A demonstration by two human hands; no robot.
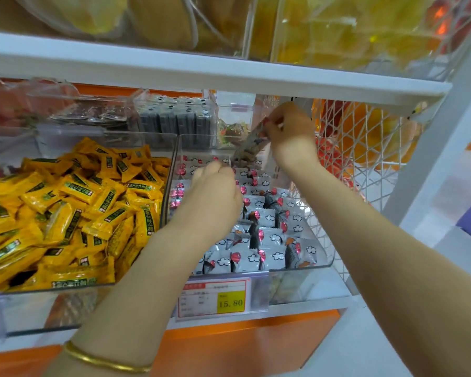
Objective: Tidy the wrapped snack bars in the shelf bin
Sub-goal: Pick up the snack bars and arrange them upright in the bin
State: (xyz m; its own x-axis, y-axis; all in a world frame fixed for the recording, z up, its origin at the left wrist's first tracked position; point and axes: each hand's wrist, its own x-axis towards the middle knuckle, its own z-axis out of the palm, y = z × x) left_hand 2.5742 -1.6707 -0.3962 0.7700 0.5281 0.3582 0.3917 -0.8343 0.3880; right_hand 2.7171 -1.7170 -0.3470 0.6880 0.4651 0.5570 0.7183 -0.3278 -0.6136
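- white shelf, what is on it?
- clear bin of snack bars, yellow sweets beside. right hand pinches one bar at its back; left hand curled among them, grip unclear.

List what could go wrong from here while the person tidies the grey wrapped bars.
1. The right hand pinches the lifted bar by its upper end above the clear bin; it may slip and land askew.
2. The left hand reaches over the grey bars, fingertips hidden; its forearm might disturb the rows beneath.
3. Bars at the front lie jumbled near the bin's wall and could be knocked out.
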